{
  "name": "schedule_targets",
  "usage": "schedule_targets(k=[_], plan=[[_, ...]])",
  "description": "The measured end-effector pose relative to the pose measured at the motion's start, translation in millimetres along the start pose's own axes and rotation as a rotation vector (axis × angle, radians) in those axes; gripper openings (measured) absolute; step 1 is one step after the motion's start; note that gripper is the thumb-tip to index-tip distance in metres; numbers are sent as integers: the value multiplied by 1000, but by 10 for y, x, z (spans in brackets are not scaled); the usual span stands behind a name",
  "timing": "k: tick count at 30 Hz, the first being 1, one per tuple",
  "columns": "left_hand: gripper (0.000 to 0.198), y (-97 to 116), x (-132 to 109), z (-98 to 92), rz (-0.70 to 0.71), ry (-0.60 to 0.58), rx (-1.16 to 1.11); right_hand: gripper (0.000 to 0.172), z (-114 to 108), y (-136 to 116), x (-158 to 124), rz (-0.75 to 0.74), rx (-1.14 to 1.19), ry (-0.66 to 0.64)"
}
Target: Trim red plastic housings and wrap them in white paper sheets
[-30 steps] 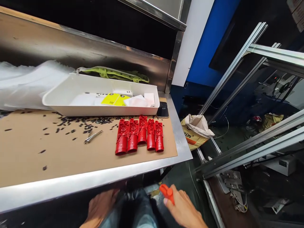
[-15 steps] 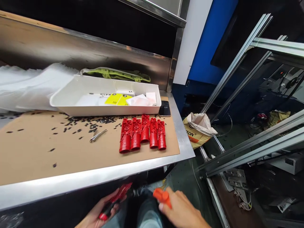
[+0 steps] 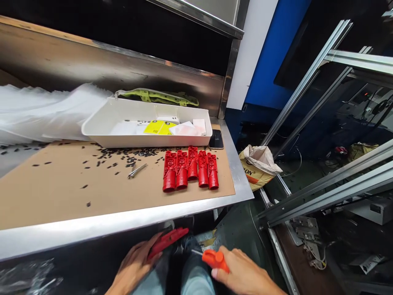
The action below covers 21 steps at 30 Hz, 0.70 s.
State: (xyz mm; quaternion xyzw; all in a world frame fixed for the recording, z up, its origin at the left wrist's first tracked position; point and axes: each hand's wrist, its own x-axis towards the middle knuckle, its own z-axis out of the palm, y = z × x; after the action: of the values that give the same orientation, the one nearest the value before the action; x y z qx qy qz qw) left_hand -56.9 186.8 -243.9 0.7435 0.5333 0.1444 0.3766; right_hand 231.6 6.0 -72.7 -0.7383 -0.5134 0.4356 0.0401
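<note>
Below the table edge, my left hand [image 3: 135,262] is wrapped around a red plastic part [image 3: 168,241], its slim end pointing up and right. My right hand [image 3: 238,268] grips an orange-handled tool [image 3: 215,259]. A thin metal shaft sticks out of the tool toward the red part, with a gap between them. On the table, several red plastic housings [image 3: 181,172] lie side by side, round ends facing me. A small metal tool, perhaps nail clippers [image 3: 137,171], rests to their left.
Small black pieces [image 3: 123,155] are scattered over the brown board [image 3: 123,200]. Behind are a white tray [image 3: 153,141] with yellow cards, a phone [image 3: 216,139] and white plastic sheeting [image 3: 61,114]. An open paper sack [image 3: 259,166] and metal frame [image 3: 301,90] stand right.
My left hand has turned the red part, and its dark inner side no longer shows. The tool in my right hand has shifted slightly right, its shaft now visible. The view has moved a little.
</note>
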Motion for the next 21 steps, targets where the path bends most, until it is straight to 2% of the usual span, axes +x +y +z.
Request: schedule_targets(k=[5,8,10,12,15,18,21], plan=[[34,1,-27,-157,206,-46,-13,35,-56,13,-61,-6,-7,-3],[31,27,-41,-187,228,-60,-84,34,-82,-21,-108,-15,-9,18],[30,52,-54,-164,183,-43,-160,34,-67,-64,-133,-16,-8,18],[33,87,-60,-103,74,-4,-255,34,-26,-114,-153,-18,-9,-17],[33,157,-32,38,-194,63,-467,35,56,-199,-182,-8,-18,-13],[16,245,32,162,-468,81,-826,36,124,-299,-224,4,-22,-60],[12,336,66,190,-688,20,-1234,33,161,-399,-270,27,-36,-63]])
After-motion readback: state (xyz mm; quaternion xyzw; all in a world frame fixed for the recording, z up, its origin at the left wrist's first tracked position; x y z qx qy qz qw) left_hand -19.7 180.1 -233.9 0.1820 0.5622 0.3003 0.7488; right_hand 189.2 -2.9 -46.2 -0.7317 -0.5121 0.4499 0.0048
